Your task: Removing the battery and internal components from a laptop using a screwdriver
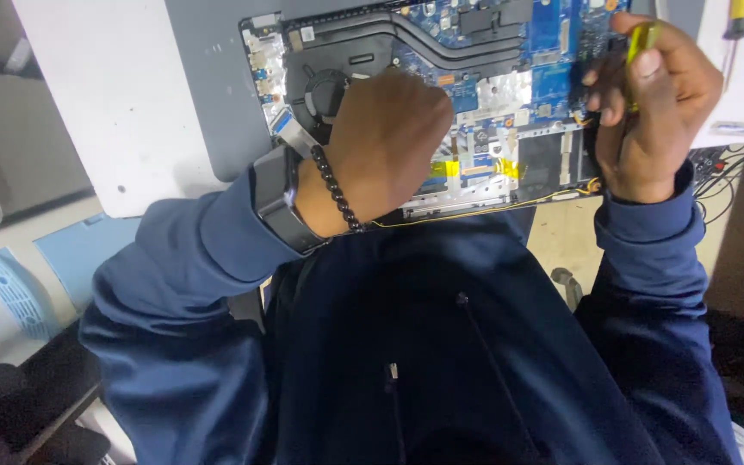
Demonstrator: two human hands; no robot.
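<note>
An opened laptop [510, 52] lies with its back cover off, showing a blue circuit board, black heat pipes and a fan [325, 86]. My left hand [385, 142], with a dark watch and a black bead bracelet at the wrist, rests fisted on the middle of the board; what its fingers touch is hidden. My right hand [647, 108] is at the board's right edge, closed round a small screwdriver with a yellow-green handle [643, 39].
The laptop sits on a grey mat [208, 95] over a white tabletop [105, 103]. Another yellow-handled screwdriver [738, 21] lies at the far right. A pale blue perforated object [10, 293] is at the lower left. Cables [725, 172] hang at the right.
</note>
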